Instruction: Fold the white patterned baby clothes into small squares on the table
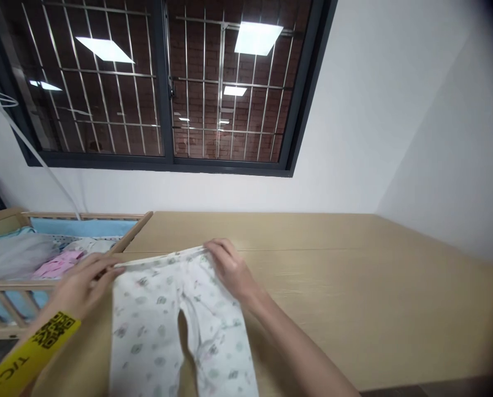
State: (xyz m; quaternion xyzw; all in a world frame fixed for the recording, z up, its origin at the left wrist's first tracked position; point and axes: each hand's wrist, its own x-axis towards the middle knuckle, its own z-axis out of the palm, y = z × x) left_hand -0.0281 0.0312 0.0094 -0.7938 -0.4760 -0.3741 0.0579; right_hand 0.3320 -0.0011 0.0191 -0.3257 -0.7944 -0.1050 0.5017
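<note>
A small pair of white baby pants with a pale green and grey print hangs by its waistband over the wooden table. At the left end of the waistband, my left hand pinches the corner between thumb and fingers. My right hand grips the other end from above, its fingers closed over the edge. The waistband is stretched nearly straight between both hands. Below, the two legs hang apart with a narrow gap, and their lower ends run out of view.
The light wooden table reaches to the white wall. At left stands a wooden crib with blue lining, holding pink cloth and white netting. A barred window is above. A yellow QR-code band circles my left wrist.
</note>
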